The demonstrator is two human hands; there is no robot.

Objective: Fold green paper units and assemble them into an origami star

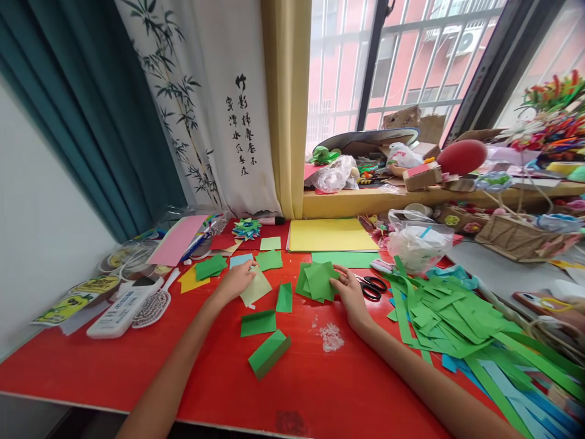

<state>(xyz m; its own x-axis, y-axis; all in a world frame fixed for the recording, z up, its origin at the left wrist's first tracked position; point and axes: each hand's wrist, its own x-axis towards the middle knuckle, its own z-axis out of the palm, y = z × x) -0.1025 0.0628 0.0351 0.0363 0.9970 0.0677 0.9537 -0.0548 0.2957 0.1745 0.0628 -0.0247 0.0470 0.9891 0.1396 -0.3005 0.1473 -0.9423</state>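
Note:
On the red table (205,372) my left hand (235,281) pinches the top edge of a pale yellow-green paper square (256,288). My right hand (350,294) rests against a small pile of green paper squares (317,281), its fingers curled onto the pile's right edge. Folded green pieces lie close by: one upright (284,298), one flat (258,323), and a tent-shaped one (269,352) nearer to me. Black-handled scissors (373,286) lie just right of my right hand.
A heap of green and blue paper strips (461,323) fills the right side. Yellow sheets (331,235), a pink sheet (176,241), a paper star (247,228), a hairbrush (153,305) and a remote (121,311) lie around. The cluttered windowsill (393,198) is behind.

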